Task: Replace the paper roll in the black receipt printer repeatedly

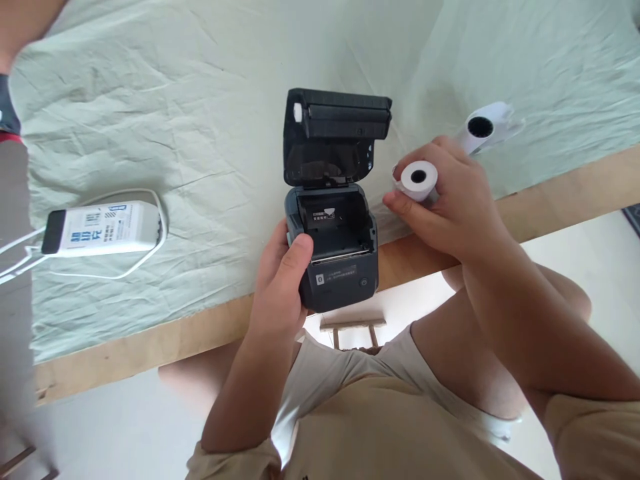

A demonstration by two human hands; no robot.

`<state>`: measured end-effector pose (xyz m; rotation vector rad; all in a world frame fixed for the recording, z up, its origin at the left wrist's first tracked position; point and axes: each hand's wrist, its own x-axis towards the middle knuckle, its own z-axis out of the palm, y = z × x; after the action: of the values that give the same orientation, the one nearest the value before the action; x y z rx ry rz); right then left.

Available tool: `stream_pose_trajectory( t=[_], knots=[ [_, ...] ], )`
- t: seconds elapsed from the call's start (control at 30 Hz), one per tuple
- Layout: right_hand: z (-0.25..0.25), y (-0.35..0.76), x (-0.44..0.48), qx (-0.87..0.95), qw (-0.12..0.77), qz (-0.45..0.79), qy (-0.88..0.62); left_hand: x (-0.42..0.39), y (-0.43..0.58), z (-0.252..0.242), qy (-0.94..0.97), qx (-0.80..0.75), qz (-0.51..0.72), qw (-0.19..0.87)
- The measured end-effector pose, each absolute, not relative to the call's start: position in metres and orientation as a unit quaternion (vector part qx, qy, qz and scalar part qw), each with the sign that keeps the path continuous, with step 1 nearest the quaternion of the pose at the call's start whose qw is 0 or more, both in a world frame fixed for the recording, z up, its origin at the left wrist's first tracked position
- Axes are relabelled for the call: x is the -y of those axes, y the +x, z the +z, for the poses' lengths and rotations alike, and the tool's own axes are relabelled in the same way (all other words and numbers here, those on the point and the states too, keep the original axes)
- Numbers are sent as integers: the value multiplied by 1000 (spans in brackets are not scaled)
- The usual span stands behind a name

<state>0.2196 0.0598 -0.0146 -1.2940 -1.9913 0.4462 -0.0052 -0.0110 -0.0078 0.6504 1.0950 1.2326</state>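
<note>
A dark label printer (340,283) is gripped at its left side by my left hand (283,280), the thumb over its rim. Its lid (335,137) is swung up and back, and the paper bay (337,220) inside holds no roll. Just right of the printer, my right hand (450,200) pinches a small white paper roll (419,181) with a dark core facing up. The roll is apart from the printer. Beyond that hand, a second white paper roll (481,127) with a black core lies on the cloth, some paper loose at its right.
A white power strip (107,227) with a cable lies on the pale green cloth (210,133) at left. The table's wooden edge (195,337) runs below. Another person's arm (25,27) shows at the upper left. A wooden stool (353,327) is under the table.
</note>
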Motion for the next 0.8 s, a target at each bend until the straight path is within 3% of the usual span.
stream_pose_trajectory(
  t=[0.23,0.4,0.5,0.63,0.8],
  knots=[
    [-26,224,-62,774,306,153,-533,10,-3,-5,279,-498,537,621],
    [-3,239,-53,719,413,22,-559,12,-2,-2,278,-520,531,608],
    [1,255,-62,665,398,-36,-631,12,-3,-3,281,-513,537,608],
    [-9,261,-81,640,348,21,-684,11,-3,-1,281,-520,529,609],
    [-18,261,-80,648,364,86,-663,10,1,2,275,-518,540,604]
  ],
)
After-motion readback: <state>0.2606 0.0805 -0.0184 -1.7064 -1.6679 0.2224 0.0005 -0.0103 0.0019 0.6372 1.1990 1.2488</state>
